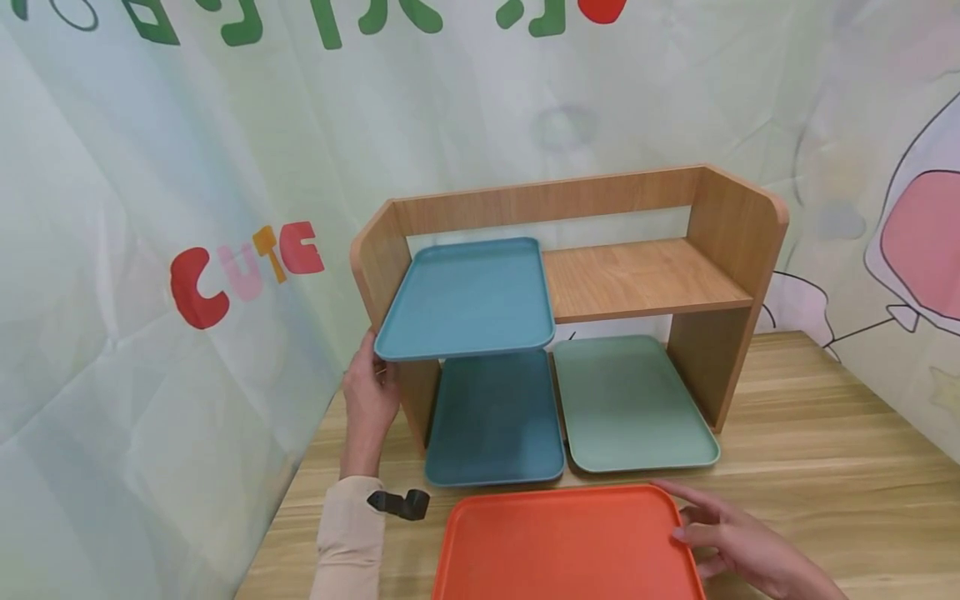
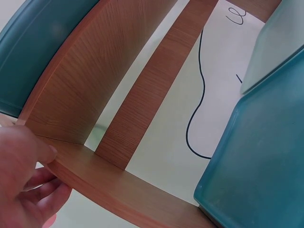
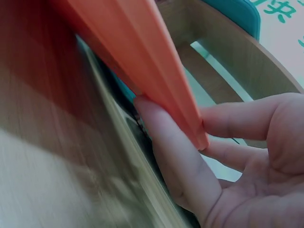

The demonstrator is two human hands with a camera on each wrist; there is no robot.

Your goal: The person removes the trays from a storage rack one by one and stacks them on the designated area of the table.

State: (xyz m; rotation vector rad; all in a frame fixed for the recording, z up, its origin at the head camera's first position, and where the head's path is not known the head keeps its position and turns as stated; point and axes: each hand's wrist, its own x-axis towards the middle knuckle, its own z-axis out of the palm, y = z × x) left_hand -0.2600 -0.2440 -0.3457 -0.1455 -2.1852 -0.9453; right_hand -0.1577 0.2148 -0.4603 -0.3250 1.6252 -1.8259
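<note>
Orange tray [image 1: 570, 546] lies in front of the wooden shelf unit [image 1: 645, 275]. "CUTE" is legible on the fabric backdrop [image 1: 135, 183], below green characters [image 1: 326, 23] cut off at the top. The left hand [image 1: 371, 396], arm stretched forward, grips the unit's left side panel [image 1: 381, 262]. The right hand [image 1: 738, 537], angled from the lower right, pinches the tray's right rim between thumb and fingers.

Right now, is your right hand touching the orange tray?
Touching. The right wrist view shows the right hand holding the orange tray, its thumb on one side and fingers on the other.
</note>
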